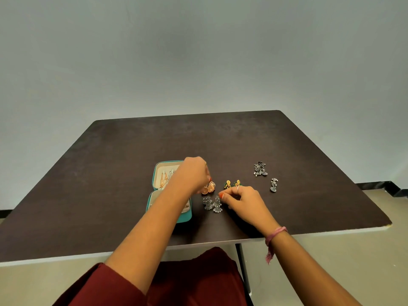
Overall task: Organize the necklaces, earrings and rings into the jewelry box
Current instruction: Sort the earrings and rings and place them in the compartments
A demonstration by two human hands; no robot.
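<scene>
An open teal jewelry box [157, 173] lies on the dark table, with gold chains in its cream lid half. My left hand [194, 176] reaches across the box and pinches a pair of rose-gold earrings [209, 188] just right of it. My right hand [242, 202] has its fingers curled, and its thumb and forefinger pinch the top of a silver jhumka earring [217, 205]. A second silver jhumka [207, 203] lies beside it. Yellow-green earrings [231, 183] sit behind my right hand.
More silver pieces lie to the right: a cluster [260, 169] and a single earring [273, 184]. The table [110, 151] ends at a pale front edge close to my lap. A grey wall rises behind it.
</scene>
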